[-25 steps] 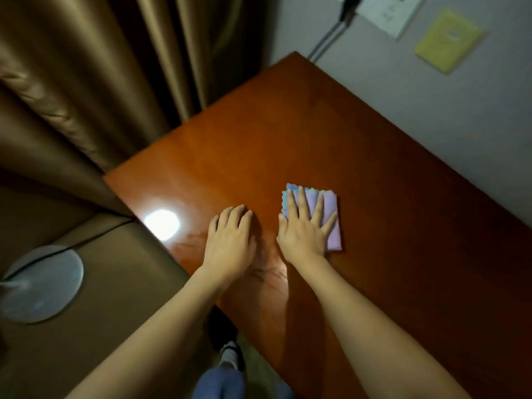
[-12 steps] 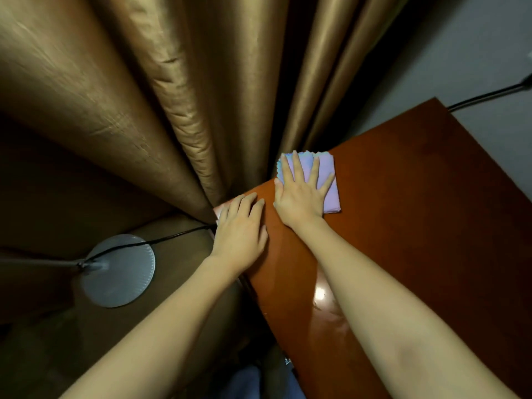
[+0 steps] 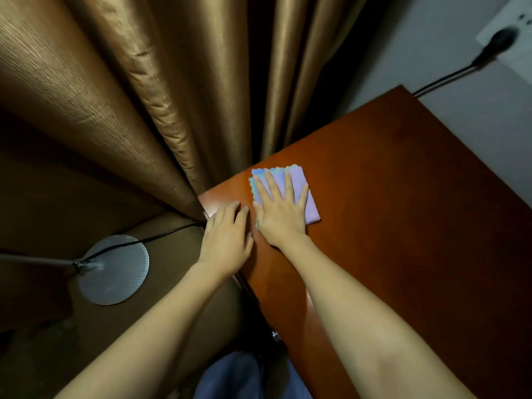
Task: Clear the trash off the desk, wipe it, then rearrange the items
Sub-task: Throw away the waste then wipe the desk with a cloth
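Brown curtains (image 3: 149, 105) crowd the desk (image 3: 403, 211) corner, what looks like a lamp base (image 3: 113, 269) on the floor below, while my right hand (image 3: 280, 210) presses flat, fingers spread, on the folded cloth (image 3: 302, 185) there and my left hand (image 3: 227, 237) rests flat beside it.

A folded cloth (image 3: 299, 194) lies on the desk (image 3: 403, 211) near its left corner, under the flat right hand (image 3: 280, 210). The left hand (image 3: 227, 240) rests just beside it at the desk's edge. Curtains (image 3: 144, 96) hang behind; a lamp base (image 3: 113, 270) sits on the floor to the left.
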{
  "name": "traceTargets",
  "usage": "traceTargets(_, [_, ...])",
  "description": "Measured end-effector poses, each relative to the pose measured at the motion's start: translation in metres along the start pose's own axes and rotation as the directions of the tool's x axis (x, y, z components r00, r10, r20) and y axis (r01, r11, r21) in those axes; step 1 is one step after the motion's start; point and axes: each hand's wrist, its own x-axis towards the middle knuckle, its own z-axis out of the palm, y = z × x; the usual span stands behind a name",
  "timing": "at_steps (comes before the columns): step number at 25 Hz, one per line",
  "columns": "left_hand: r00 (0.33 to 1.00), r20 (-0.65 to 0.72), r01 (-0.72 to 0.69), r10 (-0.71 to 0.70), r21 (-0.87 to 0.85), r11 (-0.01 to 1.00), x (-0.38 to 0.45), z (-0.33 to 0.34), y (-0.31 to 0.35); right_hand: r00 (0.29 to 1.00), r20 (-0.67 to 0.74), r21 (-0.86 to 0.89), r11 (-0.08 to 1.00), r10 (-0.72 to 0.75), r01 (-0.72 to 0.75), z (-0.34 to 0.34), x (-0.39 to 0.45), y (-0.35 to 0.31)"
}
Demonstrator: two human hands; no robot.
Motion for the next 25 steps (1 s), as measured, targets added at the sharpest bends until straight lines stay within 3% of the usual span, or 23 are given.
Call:
traceTargets(8, [0.991, 0.076, -0.115, 0.11, 0.065, 0.991, -0.088, 0.047, 0.088, 0.987, -0.004, 0.044, 0.986, 0.159, -0.158, 0.025, -0.147, 0.083])
traceTargets(14, [0.967, 0.115, -0.238, 0.226, 0.109, 0.965, -0.193, 0.098, 0.197, 0.951, -0.04, 0.117, 0.947, 0.305, -0.299, 0.058, -0.314, 0.163])
traceTargets(20, [0.881, 0.221, -0.449, 0.418, 0.11, 0.887, -0.334, 0.166, 0.328, 0.831, -0.06, 0.197, 0.822, 0.554, -0.534, 0.106, -0.526, 0.256])
traceTargets(25, [0.77, 0.302, -0.609, 0.563, 0.084, 0.788, -0.428, 0.209, 0.417, 0.672, -0.043, 0.264, 0.657, 0.739, -0.706, 0.136, -0.691, 0.317])
